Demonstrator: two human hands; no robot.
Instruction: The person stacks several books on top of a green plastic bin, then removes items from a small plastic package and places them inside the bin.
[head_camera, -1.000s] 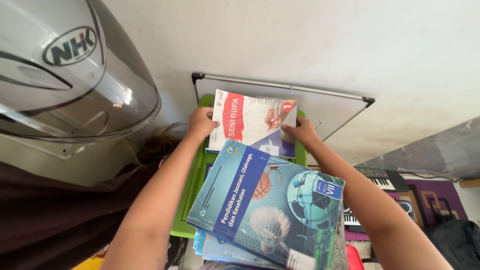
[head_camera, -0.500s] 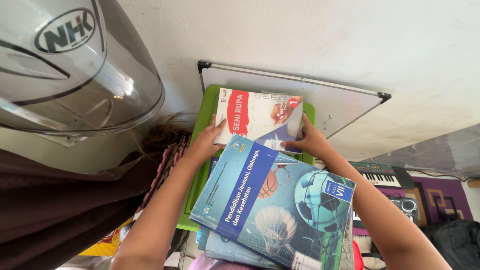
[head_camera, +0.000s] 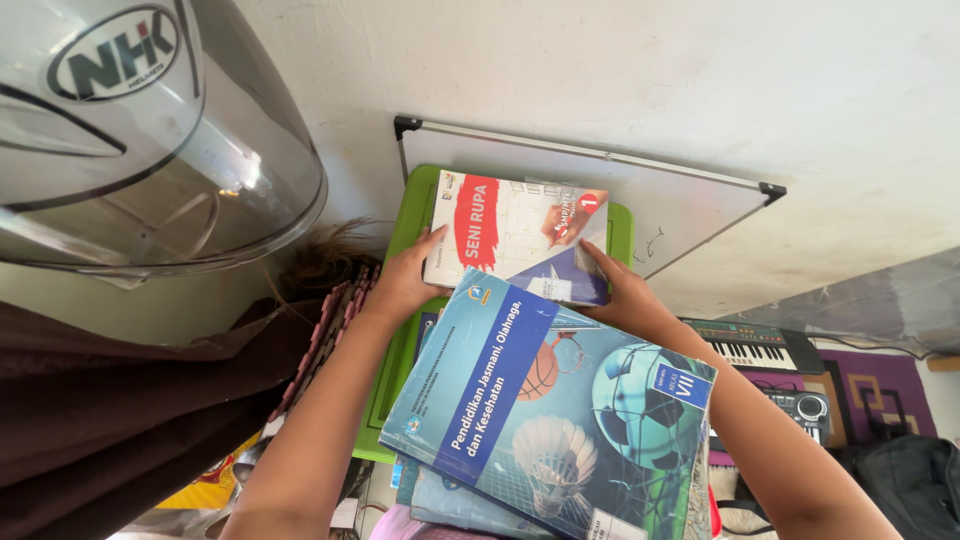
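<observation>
- White wall behind; whiteboard (head_camera: 690, 205) leans against it, keyboard (head_camera: 755, 347) at right.
- Left hand (head_camera: 405, 283) and right hand (head_camera: 625, 297) each clamp a side of the white book (head_camera: 515, 235), above the green tray (head_camera: 400, 330).
- Blue book (head_camera: 545, 400) tops a stack nearer the camera.
- Helmet (head_camera: 150, 130) upper left.

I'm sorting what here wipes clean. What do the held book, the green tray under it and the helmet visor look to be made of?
Held book: paper with a glossy printed cover, showing a slight sheen. It is gripped by the left hand and right hand.
Green tray: likely moulded plastic, of a uniform bright colour with a raised rim.
Helmet visor: clear smoky plastic, see-through with highlights.
</observation>
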